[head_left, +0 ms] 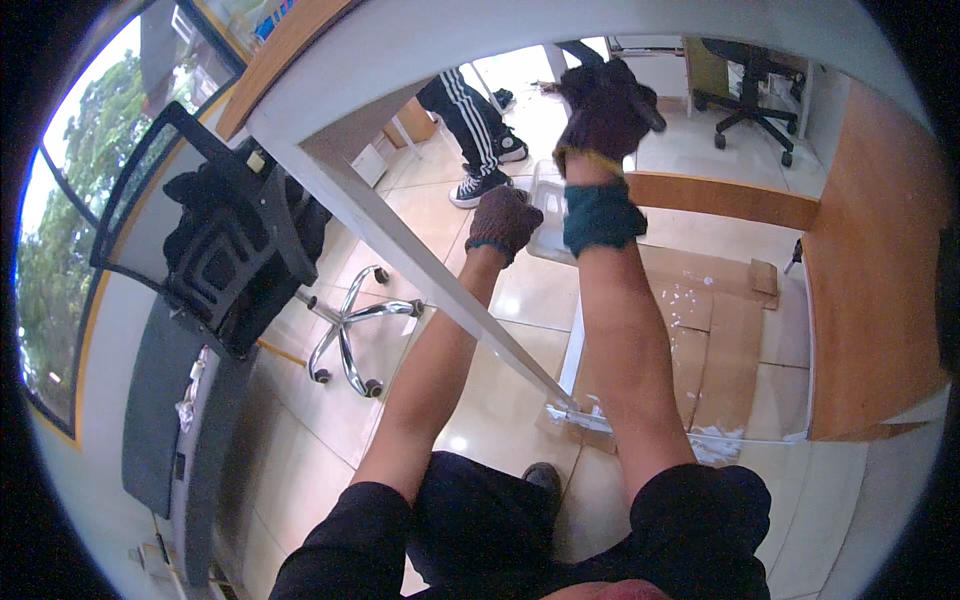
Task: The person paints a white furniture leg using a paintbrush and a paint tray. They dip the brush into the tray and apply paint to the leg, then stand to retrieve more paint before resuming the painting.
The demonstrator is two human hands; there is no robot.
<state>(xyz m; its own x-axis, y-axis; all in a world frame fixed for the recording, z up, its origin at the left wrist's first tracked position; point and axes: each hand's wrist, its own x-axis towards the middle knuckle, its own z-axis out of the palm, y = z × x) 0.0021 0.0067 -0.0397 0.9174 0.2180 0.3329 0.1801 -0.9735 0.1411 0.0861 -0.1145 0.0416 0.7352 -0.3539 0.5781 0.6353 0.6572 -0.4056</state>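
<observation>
Both my hands wear dark brown knit gloves. My right hand (603, 112) is raised at the top centre and is shut on a dark-handled tool (648, 112), possibly a brush, with something bristly showing at its left. A teal band (600, 215) wraps that forearm. My left hand (503, 221) is a closed fist against the upper edge of a long white board (400, 240) that runs diagonally down to the floor. I cannot see anything inside the fist. A clear plastic tub (546, 205) lies on the floor between the two hands.
A black office chair (230, 250) with a chrome wheeled base (350, 340) stands left by the window. Another person's legs (470, 115) in striped black trousers and sneakers are at the top. Paint-spotted cardboard (715, 330) covers the floor right, beside a wooden panel (870, 280). Another chair (750, 90) stands further back.
</observation>
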